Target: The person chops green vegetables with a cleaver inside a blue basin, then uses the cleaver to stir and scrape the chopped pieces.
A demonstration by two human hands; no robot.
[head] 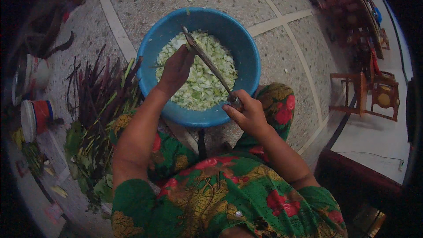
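Observation:
A round blue plastic basin (254, 62) stands on the floor before me, with chopped pale-green vegetable pieces (211, 82) inside. Over its lower right rim, my right hand (249, 110) grips the handle of a long-bladed knife (211, 64). The blade slants up and left across the basin. My left hand (176, 69) is above the pieces, its fingers close against the far part of the blade. A small pale-green piece (199, 44) shows beside the blade there; whether my left fingers hold it is hard to tell.
A heap of long dark stalks with green leaves (99, 105) lies left of the basin, some touching its rim. Farther left are a white bucket with a red band (41, 115) and another white container (36, 72). Wooden chairs (363, 92) stand at the right on the speckled floor.

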